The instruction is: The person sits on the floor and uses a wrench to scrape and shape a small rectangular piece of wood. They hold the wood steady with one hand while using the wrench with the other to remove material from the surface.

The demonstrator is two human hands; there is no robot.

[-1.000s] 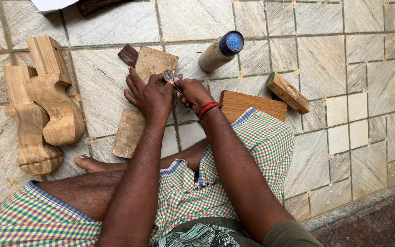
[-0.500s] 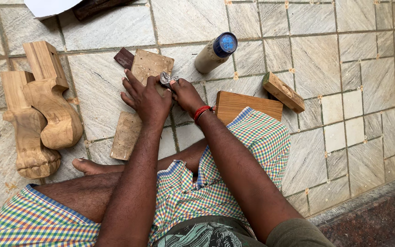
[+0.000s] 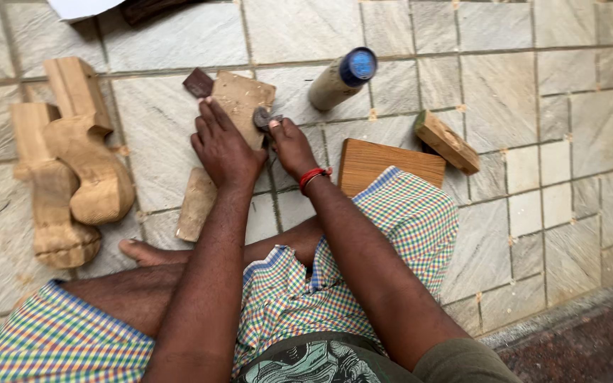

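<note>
Both hands [image 3: 257, 145] hide most of the wood piece [image 3: 241, 96].

At frame centre the left hand [image 3: 225, 145] presses flat on a wood block [image 3: 239, 99] lying on the tiled floor [image 3: 533, 85]. The right hand [image 3: 292, 145] pinches a small metal tool [image 3: 262, 118] against the block's edge. A bottle [image 3: 340, 76] lies upper right.

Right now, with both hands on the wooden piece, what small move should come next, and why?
Probably draw the small metal tool along the wood's edge. The left hand lies flat on the long wooden piece, pinning it to the tiled floor, and the right hand pinches the tool against it.
</note>
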